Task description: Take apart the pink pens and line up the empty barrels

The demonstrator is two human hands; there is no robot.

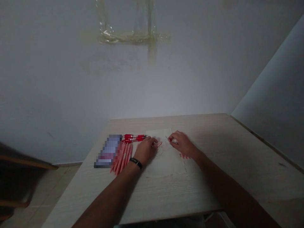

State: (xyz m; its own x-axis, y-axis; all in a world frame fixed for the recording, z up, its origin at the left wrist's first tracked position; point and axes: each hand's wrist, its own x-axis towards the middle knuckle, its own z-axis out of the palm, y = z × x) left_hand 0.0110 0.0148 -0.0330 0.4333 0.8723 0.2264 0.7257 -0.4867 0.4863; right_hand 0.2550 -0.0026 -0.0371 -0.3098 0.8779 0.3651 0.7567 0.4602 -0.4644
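Observation:
My left hand (146, 148), with a dark band on its wrist, is closed around a slim pink pen (159, 144) whose end sticks out to the right. Facing it, my right hand (182, 143) pinches a small thin piece (167, 138); its kind is too small to make out. Both hands are over a pale sheet of paper (163, 166) on the table. Left of my left hand lie several pink pens (123, 160), side by side. Several red pens (134, 138) lie behind them. Partly under my right wrist, more pink pen-like pieces (185, 156) show.
A blurred-out, phone-like rectangle (108, 152) lies at the left of the wooden table (147, 202). The wall (166, 88) with peeling clear tape (128, 38) rises behind the table. Dark wooden furniture (26, 161) stands at the far left.

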